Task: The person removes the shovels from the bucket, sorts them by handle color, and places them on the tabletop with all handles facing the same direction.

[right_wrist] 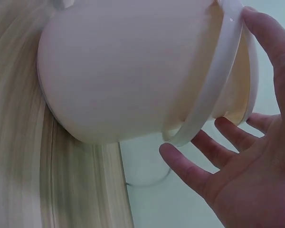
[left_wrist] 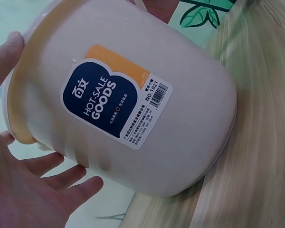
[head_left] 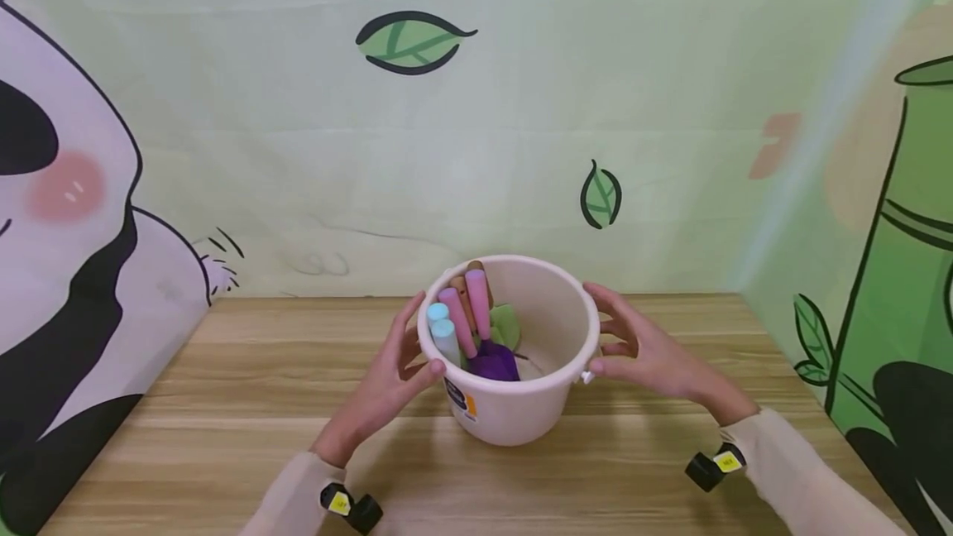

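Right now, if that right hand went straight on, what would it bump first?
Probably the pale bucket: the right hand points at its side from close up, though any gap is hard to judge.

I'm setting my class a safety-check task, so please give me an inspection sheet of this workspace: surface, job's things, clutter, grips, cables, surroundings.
Surface: wood-grain tabletop.
Job's things: upright white bucket on the tabletop, containing pink rods, brown rods, light-blue rods, a green piece and a purple piece.
Clutter: nothing seen.
Grips: left grip and right grip touching opposite sides of the bucket's rim.
Cables: nothing seen.
Surroundings: backdrop printed with a panda, leaves and bamboo; worn wrist cameras.
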Demonstrator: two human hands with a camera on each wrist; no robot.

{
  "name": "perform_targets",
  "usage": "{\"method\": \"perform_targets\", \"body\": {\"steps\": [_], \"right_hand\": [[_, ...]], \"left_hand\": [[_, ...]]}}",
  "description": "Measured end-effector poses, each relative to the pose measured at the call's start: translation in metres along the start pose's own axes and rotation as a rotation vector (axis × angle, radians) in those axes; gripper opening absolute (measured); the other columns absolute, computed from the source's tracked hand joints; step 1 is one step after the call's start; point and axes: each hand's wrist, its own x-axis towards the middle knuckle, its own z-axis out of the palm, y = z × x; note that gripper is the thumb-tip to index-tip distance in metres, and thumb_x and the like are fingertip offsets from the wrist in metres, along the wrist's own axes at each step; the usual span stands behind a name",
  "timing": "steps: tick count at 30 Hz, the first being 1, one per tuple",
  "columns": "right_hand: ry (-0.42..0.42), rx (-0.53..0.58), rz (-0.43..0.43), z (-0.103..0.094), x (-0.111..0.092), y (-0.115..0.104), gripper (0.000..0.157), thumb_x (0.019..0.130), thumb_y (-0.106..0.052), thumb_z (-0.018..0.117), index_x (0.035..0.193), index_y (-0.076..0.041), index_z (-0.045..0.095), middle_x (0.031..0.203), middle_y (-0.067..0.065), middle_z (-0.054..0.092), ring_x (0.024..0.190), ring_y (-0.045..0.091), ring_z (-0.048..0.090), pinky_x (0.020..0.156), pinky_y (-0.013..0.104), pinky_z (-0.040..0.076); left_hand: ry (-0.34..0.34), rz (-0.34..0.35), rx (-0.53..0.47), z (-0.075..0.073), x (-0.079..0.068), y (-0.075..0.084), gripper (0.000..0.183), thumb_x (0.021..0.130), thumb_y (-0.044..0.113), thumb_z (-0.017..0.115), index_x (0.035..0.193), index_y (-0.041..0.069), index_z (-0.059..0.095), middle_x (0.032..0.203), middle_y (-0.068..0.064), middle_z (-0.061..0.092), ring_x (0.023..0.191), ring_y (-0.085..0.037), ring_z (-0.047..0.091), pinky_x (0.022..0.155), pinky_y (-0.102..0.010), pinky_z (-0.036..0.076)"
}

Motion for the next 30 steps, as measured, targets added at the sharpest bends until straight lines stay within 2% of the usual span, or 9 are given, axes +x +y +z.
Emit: {"method": "perform_targets", "body": {"steps": [7,13,30], "right_hand": [[0.013,0.028,0.017,0.0019,-0.0008,0.0021,0.095,0.090,-0.008,0.077,0.164,-0.014,0.018,0.164,0.018,0.027,0.136,0.047,0.047,0.102,0.040,0.052],[0.014,0.027,0.019,0.0020,-0.0005,0.0039,0.095,0.090,-0.008,0.078,0.165,-0.017,0.019,0.165,0.016,0.027,0.137,0.046,0.046,0.102,0.040,0.052],[0.002,0.019,0.057,0.0014,0.0022,-0.0034,0.094,0.091,-0.013,0.078,0.165,-0.019,0.019,0.167,0.015,0.025,0.140,0.047,0.043,0.105,0.059,0.047]], "left_hand": [[0.004,-0.001,-0.010,0.0003,0.0002,-0.0032,0.084,0.099,0.038,0.068,0.164,0.030,0.015,0.164,-0.018,0.031,0.145,-0.045,0.037,0.106,-0.063,0.043],[0.009,0.011,-0.023,0.0009,0.0005,-0.0041,0.085,0.098,0.039,0.069,0.164,0.030,0.016,0.163,-0.018,0.031,0.144,-0.046,0.037,0.106,-0.065,0.043],[0.029,-0.030,-0.013,0.0006,0.0013,-0.0013,0.084,0.098,0.039,0.069,0.164,0.031,0.017,0.163,-0.018,0.031,0.144,-0.047,0.038,0.105,-0.063,0.045]]}}
